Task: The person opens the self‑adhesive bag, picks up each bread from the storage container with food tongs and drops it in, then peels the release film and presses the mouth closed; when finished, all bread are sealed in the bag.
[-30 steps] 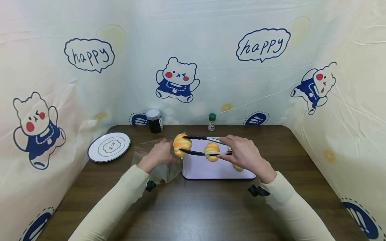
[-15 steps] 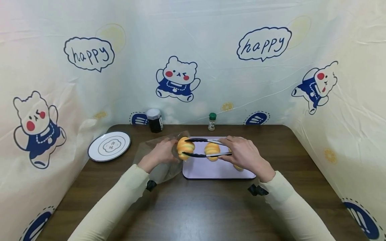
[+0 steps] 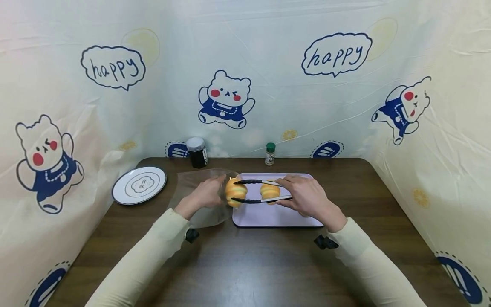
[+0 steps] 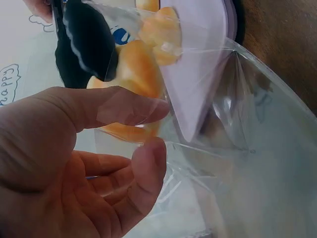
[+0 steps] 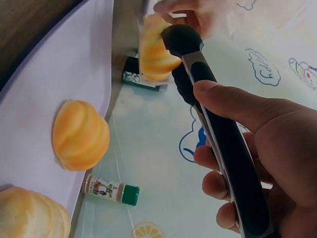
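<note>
On the far left, a white plate (image 3: 122,194) is lying by the side of the table (image 3: 245,268), and a dark jar (image 3: 198,158) is standing at the back, maybe to leave room in the middle. Next, the left hand (image 3: 210,192) is holding a clear bag (image 3: 211,218). Its thumb and first finger are bending toward each other with a little gap between the tips; I think this is making the bag's mouth gape. A bread roll (image 3: 235,192) is hanging right at that mouth, and the tongs (image 3: 251,182) are hugging it from two sides. A middle roll (image 3: 270,192) is sitting on the tray (image 3: 276,218), and a small bottle (image 3: 270,154) is standing behind. On the right, the right hand (image 3: 307,194) is wrapping its thumb and fingers around the tongs, perhaps so no fingers are touching the bread.

The left hand is covering some of the bag, so I cannot tell just where it is pinching or how far in the roll is going. The tongs are crossing over the middle roll. The right hand is hiding nearly all of the last roll (image 5: 32,216), and the right wrist view is cutting it off.
</note>
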{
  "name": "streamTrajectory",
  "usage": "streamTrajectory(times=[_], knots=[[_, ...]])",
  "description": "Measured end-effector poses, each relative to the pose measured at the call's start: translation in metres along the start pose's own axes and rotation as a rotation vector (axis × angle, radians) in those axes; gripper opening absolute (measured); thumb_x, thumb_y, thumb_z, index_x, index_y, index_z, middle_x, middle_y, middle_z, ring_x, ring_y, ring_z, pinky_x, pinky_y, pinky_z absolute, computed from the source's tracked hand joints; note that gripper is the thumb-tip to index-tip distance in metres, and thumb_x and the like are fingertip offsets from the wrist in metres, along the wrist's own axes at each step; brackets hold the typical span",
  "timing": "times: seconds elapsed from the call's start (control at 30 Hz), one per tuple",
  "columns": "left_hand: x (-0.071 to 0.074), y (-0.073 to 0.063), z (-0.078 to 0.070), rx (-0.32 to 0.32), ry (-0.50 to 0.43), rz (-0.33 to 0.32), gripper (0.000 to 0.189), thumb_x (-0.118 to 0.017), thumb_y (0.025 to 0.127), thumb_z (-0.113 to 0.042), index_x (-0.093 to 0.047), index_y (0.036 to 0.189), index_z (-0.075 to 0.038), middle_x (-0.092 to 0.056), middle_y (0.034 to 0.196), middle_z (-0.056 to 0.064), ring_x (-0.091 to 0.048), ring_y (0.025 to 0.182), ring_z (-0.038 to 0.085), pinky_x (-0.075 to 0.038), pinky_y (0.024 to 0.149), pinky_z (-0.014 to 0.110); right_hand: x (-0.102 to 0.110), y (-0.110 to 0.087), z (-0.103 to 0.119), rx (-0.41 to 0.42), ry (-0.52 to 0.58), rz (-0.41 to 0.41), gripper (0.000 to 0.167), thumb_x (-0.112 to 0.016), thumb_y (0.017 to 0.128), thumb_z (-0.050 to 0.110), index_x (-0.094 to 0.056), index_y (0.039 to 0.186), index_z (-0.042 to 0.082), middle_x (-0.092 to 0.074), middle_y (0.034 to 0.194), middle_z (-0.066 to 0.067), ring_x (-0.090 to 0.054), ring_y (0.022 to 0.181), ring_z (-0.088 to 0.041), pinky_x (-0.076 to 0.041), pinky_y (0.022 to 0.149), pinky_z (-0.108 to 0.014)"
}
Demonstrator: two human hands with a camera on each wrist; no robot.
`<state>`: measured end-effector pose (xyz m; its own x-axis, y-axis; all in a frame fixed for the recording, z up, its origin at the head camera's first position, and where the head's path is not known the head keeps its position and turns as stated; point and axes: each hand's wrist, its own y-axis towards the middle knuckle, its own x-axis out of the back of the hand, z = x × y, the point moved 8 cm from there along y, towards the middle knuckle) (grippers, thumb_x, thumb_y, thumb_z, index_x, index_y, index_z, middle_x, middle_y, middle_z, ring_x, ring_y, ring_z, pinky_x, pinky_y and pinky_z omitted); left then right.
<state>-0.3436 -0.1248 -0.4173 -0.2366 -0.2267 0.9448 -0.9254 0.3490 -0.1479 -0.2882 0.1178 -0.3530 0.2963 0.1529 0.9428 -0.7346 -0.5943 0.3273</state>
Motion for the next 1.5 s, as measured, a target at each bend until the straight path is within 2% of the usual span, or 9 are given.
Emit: streamTrajectory(times=[0.27,0.47,0.73,0.83,0.97,1.07,1.2,1.37,1.5], knots=[[-0.001,0.000,-0.005,-0.024,-0.024,0.013,0.100,-0.078,0.070,-0.009,-0.028,0.155,0.003,-0.035,0.158,0.026,-0.032,0.147,0.044,-0.037,0.112,0.059,-0.007,0.004,0.004,0.006,-0.040,0.048,0.060,-0.074,0.083,0.056,-0.065,0.131,0.021,-0.073,0.117,-0.001,-0.071,0.104,-0.021,-0.059,0.075,-0.041],[0.001,-0.003,-0.008,-0.031,0.003,0.003,0.092,-0.077,0.074,-0.008,-0.032,0.154,0.000,-0.041,0.155,0.024,-0.041,0.141,0.042,-0.042,0.109,0.058,-0.012,0.004,-0.001,-0.062,-0.026,0.093,0.060,-0.077,0.082,0.053,-0.067,0.129,0.019,-0.073,0.118,-0.004,-0.070,0.106,-0.023,-0.059,0.081,-0.042],[0.000,-0.006,-0.003,0.037,0.118,0.018,0.084,-0.075,0.081,-0.016,-0.036,0.156,-0.016,-0.051,0.151,0.012,-0.064,0.106,0.036,-0.054,0.075,0.052,-0.017,0.003,-0.003,-0.084,-0.032,0.104,0.059,-0.076,0.081,0.054,-0.067,0.127,0.018,-0.073,0.107,-0.002,-0.071,0.091,-0.020,-0.058,0.070,-0.036],[-0.002,-0.005,-0.004,0.021,0.091,0.028,0.087,-0.077,0.081,-0.017,-0.034,0.156,-0.013,-0.048,0.153,0.013,-0.062,0.112,0.034,-0.054,0.076,0.048,-0.018,0.003,-0.002,-0.070,-0.034,0.094,0.059,-0.077,0.081,0.054,-0.067,0.127,0.018,-0.073,0.105,-0.001,-0.070,0.089,-0.019,-0.057,0.067,-0.035],[-0.002,-0.003,-0.007,-0.045,0.046,0.008,0.093,-0.082,0.078,-0.018,-0.033,0.155,-0.004,-0.046,0.153,0.018,-0.054,0.129,0.038,-0.052,0.093,0.054,-0.020,0.005,0.003,-0.025,-0.045,0.082,0.058,-0.078,0.080,0.054,-0.067,0.127,0.020,-0.073,0.104,0.001,-0.068,0.084,-0.016,-0.054,0.061,-0.030],[-0.003,-0.001,-0.010,-0.068,0.016,-0.001,0.095,-0.083,0.076,-0.018,-0.032,0.155,-0.001,-0.048,0.151,0.020,-0.052,0.132,0.040,-0.048,0.101,0.058,-0.023,0.007,0.007,0.005,-0.054,0.085,0.058,-0.077,0.081,0.055,-0.067,0.127,0.021,-0.072,0.102,0.002,-0.066,0.081,-0.013,-0.053,0.061,-0.028],[-0.004,0.000,-0.012,-0.055,-0.015,0.003,0.095,-0.082,0.075,-0.014,-0.031,0.155,-0.001,-0.049,0.150,0.021,-0.053,0.131,0.039,-0.048,0.102,0.056,-0.027,0.009,0.008,-0.009,-0.027,0.095,0.057,-0.077,0.081,0.054,-0.068,0.126,0.020,-0.072,0.100,0.002,-0.062,0.076,-0.011,-0.053,0.062,-0.028],[-0.003,-0.002,-0.016,-0.096,-0.020,-0.015,0.095,-0.084,0.070,-0.012,-0.037,0.151,0.004,-0.055,0.143,0.023,-0.056,0.126,0.042,-0.048,0.101,0.057,-0.034,0.009,0.003,-0.099,0.048,0.141,0.055,-0.078,0.081,0.051,-0.070,0.124,0.019,-0.071,0.096,0.001,-0.055,0.068,-0.011,-0.050,0.060,-0.028],[-0.004,-0.003,-0.017,-0.132,0.024,-0.034,0.077,-0.083,0.076,-0.017,-0.049,0.143,-0.002,-0.064,0.131,0.019,-0.062,0.115,0.039,-0.052,0.092,0.057,-0.042,0.008,0.001,-0.150,0.084,0.202,0.056,-0.077,0.082,0.053,-0.069,0.125,0.018,-0.071,0.098,-0.001,-0.055,0.070,-0.013,-0.051,0.065,-0.032]])
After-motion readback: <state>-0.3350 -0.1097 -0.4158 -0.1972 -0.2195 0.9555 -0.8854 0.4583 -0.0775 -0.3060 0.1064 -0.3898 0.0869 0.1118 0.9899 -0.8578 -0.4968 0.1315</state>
